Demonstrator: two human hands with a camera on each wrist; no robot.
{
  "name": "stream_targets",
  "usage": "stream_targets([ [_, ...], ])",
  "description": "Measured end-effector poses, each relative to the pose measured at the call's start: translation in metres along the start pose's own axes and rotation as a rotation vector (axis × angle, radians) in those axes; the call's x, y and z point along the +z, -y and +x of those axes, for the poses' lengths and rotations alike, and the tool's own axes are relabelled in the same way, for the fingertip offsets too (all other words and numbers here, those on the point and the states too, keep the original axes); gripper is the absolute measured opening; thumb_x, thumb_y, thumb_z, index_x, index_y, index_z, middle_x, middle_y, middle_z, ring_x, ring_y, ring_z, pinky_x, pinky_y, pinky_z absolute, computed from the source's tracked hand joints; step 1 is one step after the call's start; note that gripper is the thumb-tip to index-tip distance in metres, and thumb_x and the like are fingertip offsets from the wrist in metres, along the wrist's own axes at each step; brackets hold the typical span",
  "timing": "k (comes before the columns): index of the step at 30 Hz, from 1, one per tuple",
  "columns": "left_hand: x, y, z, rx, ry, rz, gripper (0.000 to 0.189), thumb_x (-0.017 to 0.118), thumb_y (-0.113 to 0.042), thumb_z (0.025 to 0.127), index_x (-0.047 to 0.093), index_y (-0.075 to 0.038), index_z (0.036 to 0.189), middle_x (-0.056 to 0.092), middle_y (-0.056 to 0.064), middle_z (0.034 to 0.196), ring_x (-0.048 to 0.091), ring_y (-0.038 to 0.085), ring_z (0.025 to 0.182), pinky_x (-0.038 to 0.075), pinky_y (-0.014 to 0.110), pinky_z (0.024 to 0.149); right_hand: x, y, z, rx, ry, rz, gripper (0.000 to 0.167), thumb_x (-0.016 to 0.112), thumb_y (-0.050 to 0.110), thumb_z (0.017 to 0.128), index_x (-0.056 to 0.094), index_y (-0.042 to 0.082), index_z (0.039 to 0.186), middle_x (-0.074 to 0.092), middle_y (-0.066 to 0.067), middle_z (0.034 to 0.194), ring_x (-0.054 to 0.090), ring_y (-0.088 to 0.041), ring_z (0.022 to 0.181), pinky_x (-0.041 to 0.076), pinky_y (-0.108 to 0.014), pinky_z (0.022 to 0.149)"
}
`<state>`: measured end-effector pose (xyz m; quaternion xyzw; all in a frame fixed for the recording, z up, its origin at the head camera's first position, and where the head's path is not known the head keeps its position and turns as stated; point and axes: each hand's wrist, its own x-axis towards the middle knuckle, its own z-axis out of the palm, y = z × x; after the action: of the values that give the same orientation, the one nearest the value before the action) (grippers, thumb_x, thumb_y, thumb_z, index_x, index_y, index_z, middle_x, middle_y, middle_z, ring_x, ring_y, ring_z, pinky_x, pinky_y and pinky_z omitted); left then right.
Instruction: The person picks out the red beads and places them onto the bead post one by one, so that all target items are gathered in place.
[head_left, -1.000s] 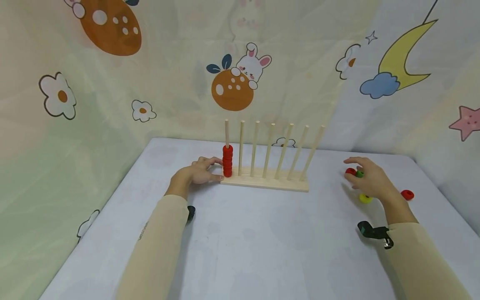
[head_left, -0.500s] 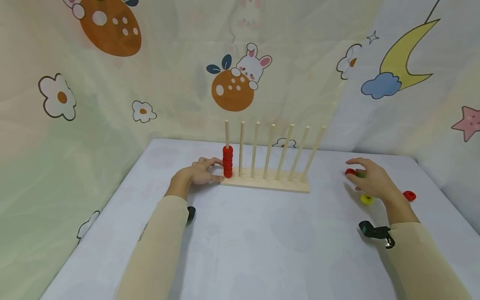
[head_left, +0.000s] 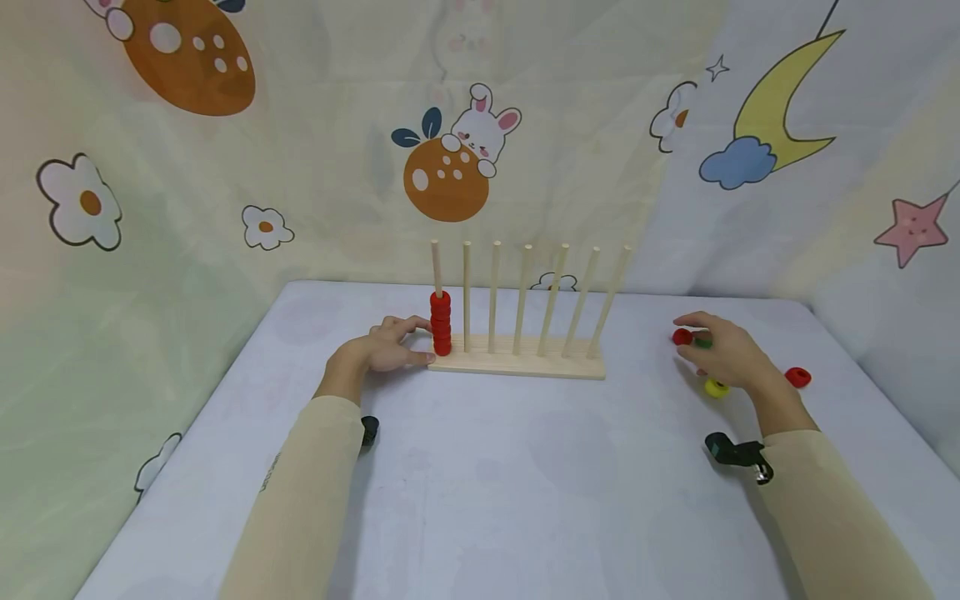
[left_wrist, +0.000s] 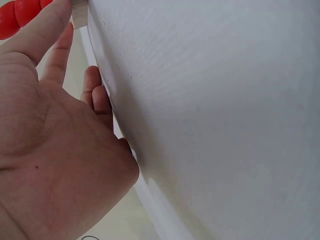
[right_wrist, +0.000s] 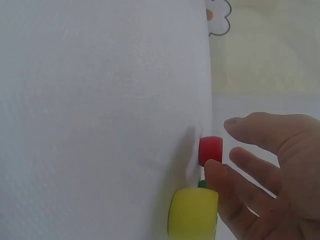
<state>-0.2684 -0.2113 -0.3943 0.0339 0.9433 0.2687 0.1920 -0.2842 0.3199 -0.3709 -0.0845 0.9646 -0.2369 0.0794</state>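
My left hand (head_left: 390, 344) holds the left end of a wooden peg rack (head_left: 517, 362), its thumb at the near corner and forefinger at the back. In the left wrist view the thumb reaches the end of the rack's base (left_wrist: 80, 15). Several red beads (head_left: 441, 325) are stacked on the leftmost peg. My right hand (head_left: 723, 354), fingers apart and holding nothing, hovers over loose beads on the right: a red bead (head_left: 682, 337), a green bead (head_left: 703, 340) partly hidden by the hand, and a yellow bead (head_left: 717, 388). In the right wrist view, the fingertips overlap the red bead (right_wrist: 210, 150).
Another red bead (head_left: 798, 377) lies on the white table (head_left: 525, 483), right of the right hand. The other upright pegs (head_left: 520, 304) carry no beads. A printed cloth (head_left: 337, 150) hangs behind the table. A dark wrist camera (head_left: 738, 451) sits at the right sleeve.
The head view has shifted slightly, moving the whole scene a little left. My right hand stays over the loose beads with barely any motion; my left hand stays at the rack's end.
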Motion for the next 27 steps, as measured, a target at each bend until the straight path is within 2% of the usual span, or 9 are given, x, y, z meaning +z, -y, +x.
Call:
stream_targets([
  [4, 0.0, 0.0, 0.0, -0.002, -0.008, -0.005, 0.064, 0.067, -0.052, 0.092, 0.041, -0.039, 0.149, 0.028, 0.012, 0.161, 0.026, 0.04, 0.146, 0.032, 0.07, 0.109, -0.001, 0.003, 0.001, -0.014, 0.013, -0.012, 0.055, 0.061, 0.025, 0.102, 0.042, 0.005, 0.15, 0.049, -0.035, 0.14, 0.067, -0.022, 0.082, 0.053, -0.043, 0.08],
  [7, 0.0, 0.001, 0.0, 0.005, -0.008, -0.003, 0.064, 0.067, -0.052, 0.092, 0.041, -0.039, 0.149, 0.028, 0.011, 0.161, 0.026, 0.04, 0.146, 0.032, 0.07, 0.109, 0.0, 0.005, 0.002, -0.019, 0.022, -0.01, 0.052, 0.062, 0.022, 0.101, 0.046, 0.003, 0.147, 0.052, -0.033, 0.137, 0.068, -0.026, 0.088, 0.056, -0.043, 0.079],
  [10, -0.001, 0.002, 0.001, 0.007, -0.002, -0.003, 0.065, 0.067, -0.053, 0.092, 0.041, -0.039, 0.149, 0.028, 0.012, 0.161, 0.026, 0.04, 0.146, 0.032, 0.07, 0.11, 0.003, 0.008, 0.003, -0.042, 0.051, -0.021, 0.047, 0.065, 0.019, 0.1, 0.052, 0.002, 0.142, 0.052, -0.03, 0.136, 0.065, -0.036, 0.103, 0.059, -0.044, 0.082],
  [14, -0.003, 0.003, 0.006, -0.007, 0.009, 0.006, 0.065, 0.068, -0.053, 0.092, 0.04, -0.041, 0.149, 0.027, 0.01, 0.161, 0.025, 0.039, 0.146, 0.03, 0.07, 0.11, 0.006, 0.017, 0.004, -0.106, 0.074, -0.067, 0.042, 0.068, 0.015, 0.097, 0.058, 0.001, 0.135, 0.054, -0.027, 0.133, 0.058, -0.045, 0.116, 0.056, -0.054, 0.091],
  [18, -0.003, 0.004, 0.007, -0.006, 0.001, 0.008, 0.065, 0.068, -0.053, 0.091, 0.041, -0.04, 0.149, 0.028, 0.01, 0.161, 0.026, 0.04, 0.146, 0.031, 0.07, 0.11, 0.009, 0.026, 0.003, -0.131, 0.076, -0.087, 0.038, 0.07, 0.013, 0.096, 0.061, 0.001, 0.132, 0.058, -0.025, 0.127, 0.059, -0.045, 0.114, 0.052, -0.059, 0.095],
  [27, -0.001, 0.001, 0.0, 0.013, -0.004, 0.005, 0.064, 0.067, -0.053, 0.092, 0.041, -0.039, 0.149, 0.029, 0.012, 0.161, 0.026, 0.041, 0.145, 0.032, 0.071, 0.109, 0.013, 0.028, -0.002, -0.143, 0.049, -0.083, 0.034, 0.07, 0.014, 0.096, 0.063, 0.0, 0.127, 0.06, -0.024, 0.124, 0.061, -0.046, 0.115, 0.054, -0.057, 0.094],
])
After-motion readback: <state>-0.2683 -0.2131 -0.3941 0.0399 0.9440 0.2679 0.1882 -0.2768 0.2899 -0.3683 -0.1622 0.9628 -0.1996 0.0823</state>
